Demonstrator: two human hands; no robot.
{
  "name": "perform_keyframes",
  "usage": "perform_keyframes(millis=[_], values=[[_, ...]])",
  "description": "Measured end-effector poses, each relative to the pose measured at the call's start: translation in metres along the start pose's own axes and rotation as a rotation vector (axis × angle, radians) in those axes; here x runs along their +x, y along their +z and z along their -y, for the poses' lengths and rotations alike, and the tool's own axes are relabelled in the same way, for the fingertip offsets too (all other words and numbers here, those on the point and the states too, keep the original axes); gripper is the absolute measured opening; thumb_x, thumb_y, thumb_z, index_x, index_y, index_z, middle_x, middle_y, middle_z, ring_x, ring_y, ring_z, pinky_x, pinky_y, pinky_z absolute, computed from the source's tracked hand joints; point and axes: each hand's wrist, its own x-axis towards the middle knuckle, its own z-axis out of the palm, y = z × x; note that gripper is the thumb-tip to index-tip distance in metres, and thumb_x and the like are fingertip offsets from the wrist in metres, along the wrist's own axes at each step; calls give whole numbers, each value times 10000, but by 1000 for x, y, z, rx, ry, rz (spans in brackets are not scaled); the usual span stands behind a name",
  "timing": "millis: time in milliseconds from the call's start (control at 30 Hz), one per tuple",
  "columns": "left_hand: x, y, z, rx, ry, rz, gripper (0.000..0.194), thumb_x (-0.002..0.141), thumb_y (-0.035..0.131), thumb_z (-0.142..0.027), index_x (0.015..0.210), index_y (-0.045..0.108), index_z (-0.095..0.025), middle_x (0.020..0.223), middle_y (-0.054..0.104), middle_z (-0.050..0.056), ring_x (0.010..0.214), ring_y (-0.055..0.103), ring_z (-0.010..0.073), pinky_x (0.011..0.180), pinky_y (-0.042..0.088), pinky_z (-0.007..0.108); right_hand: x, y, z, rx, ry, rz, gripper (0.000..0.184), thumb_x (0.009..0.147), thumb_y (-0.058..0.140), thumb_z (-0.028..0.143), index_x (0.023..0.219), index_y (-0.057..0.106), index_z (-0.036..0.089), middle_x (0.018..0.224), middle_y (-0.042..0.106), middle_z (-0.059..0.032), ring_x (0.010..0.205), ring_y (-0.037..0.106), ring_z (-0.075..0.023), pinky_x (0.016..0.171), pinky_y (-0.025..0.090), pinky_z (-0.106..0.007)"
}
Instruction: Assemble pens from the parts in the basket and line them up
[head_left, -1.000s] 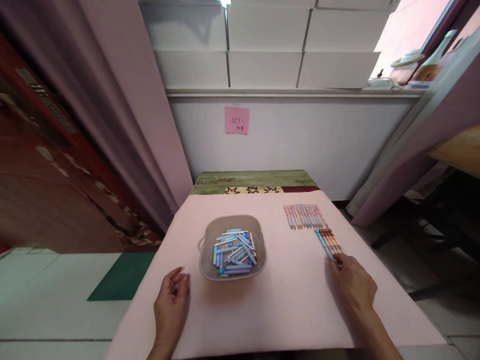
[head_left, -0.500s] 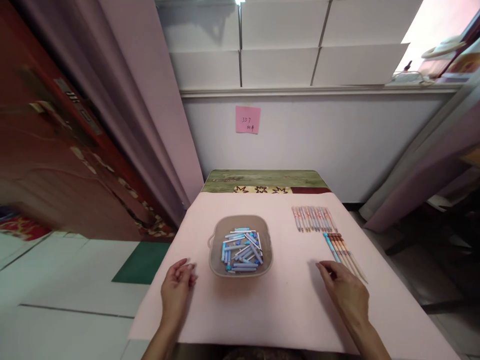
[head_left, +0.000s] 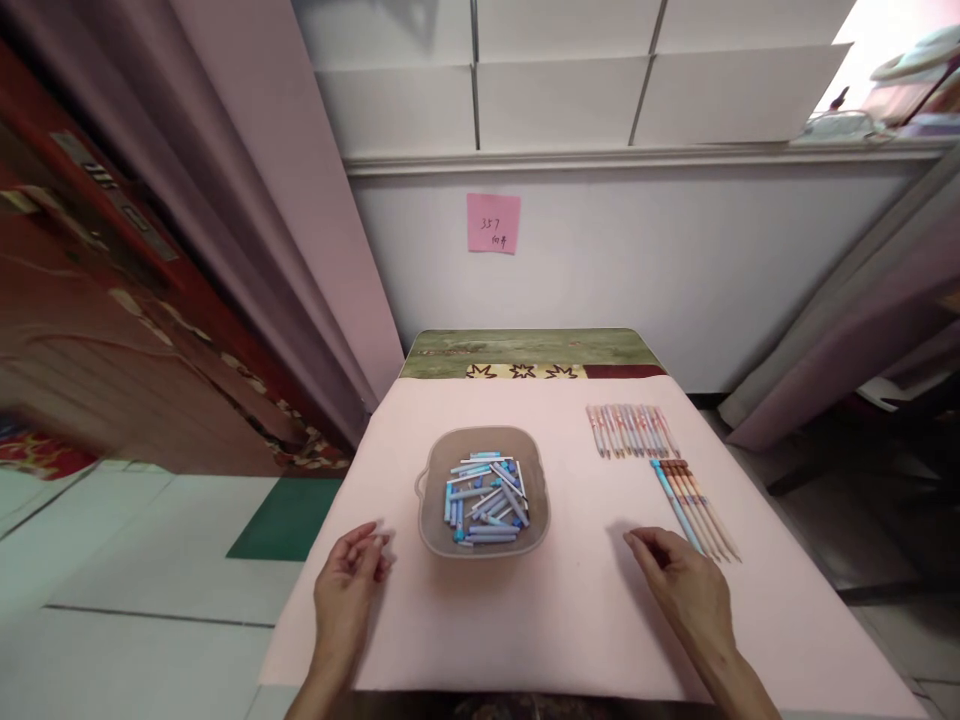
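A translucent plastic box stands on the table, holding several blue and lilac pen barrels, thin white refills and small blue parts. Left of the box, my left hand rests by the table edge, its fingers loosely curled and apart, with nothing in it. My right hand hovers low on the other side, palm down; a gap shows between thumb and fingers and I see no object there. Just beyond it lie brown-topped pens in a row beside one blue pen. Farther back is a row of clear, patterned pens.
A pink cloth covers most of the table; its green patterned far end shows. A pink note is stuck on the wall behind. A red door and purple curtain are on the left.
The view has tilted down and shifted slightly. My right hand has moved a little left, away from the pens. The box and pens lie as before.
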Motion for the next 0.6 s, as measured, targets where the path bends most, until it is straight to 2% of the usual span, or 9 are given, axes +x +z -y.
perform_keyframes(millis=[233, 400, 500, 600], values=[[18, 7, -18, 53, 27, -72, 439, 645, 741, -409, 977, 618, -151, 757, 660, 33, 536, 535, 112, 511, 454, 246, 19, 11, 23, 87, -56, 37, 371, 819, 513, 561, 819, 713, 248, 781, 718, -13, 639, 647, -181, 560, 459, -254], [18, 16, -39, 202, 134, -50, 383, 698, 694, -447, 969, 640, -182, 786, 643, 25, 616, 561, 154, 584, 478, 279, 26, 28, 40, 309, -33, 146, 368, 810, 549, 540, 786, 717, 213, 688, 682, -17, 607, 613, -188, 553, 461, -250], [13, 32, -55, 355, 303, 18, 277, 740, 666, -431, 897, 655, -203, 846, 645, 30, 716, 581, 192, 691, 480, 315, 22, 41, 43, 470, 29, 252, 383, 806, 557, 544, 738, 703, 196, 590, 618, 0, 561, 566, -183, 507, 429, -248], [7, 61, -76, 418, 494, 194, 190, 771, 650, -384, 847, 659, -209, 894, 639, 32, 760, 582, 193, 737, 462, 314, 15, 52, 42, 586, 107, 359, 397, 818, 544, 544, 706, 680, 188, 544, 562, 16, 516, 515, -160, 465, 380, -242]])
